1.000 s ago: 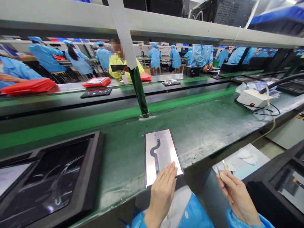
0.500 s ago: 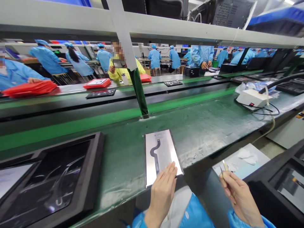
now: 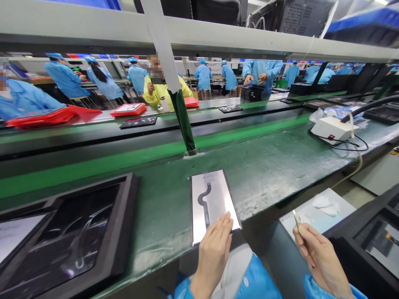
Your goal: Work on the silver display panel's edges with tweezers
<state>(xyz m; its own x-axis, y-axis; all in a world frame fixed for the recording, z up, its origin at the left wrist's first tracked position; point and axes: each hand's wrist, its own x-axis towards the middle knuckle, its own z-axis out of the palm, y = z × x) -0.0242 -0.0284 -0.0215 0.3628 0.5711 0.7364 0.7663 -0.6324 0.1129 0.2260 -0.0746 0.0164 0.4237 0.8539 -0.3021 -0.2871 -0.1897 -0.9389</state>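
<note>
I hold my left hand [image 3: 215,248] flat, fingers together, on the near end of the panel [image 3: 220,193], which lies at the green desk [image 3: 162,207]'s near edge; off that edge, my right hand [image 3: 321,253] pinches a slim tool [image 3: 297,221].

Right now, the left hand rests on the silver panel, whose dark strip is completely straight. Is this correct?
Not entirely: the head view shows that the dark strip bends in a winding curve. The left hand does rest on the silver panel.

No legible text, labels or numbers.
</note>
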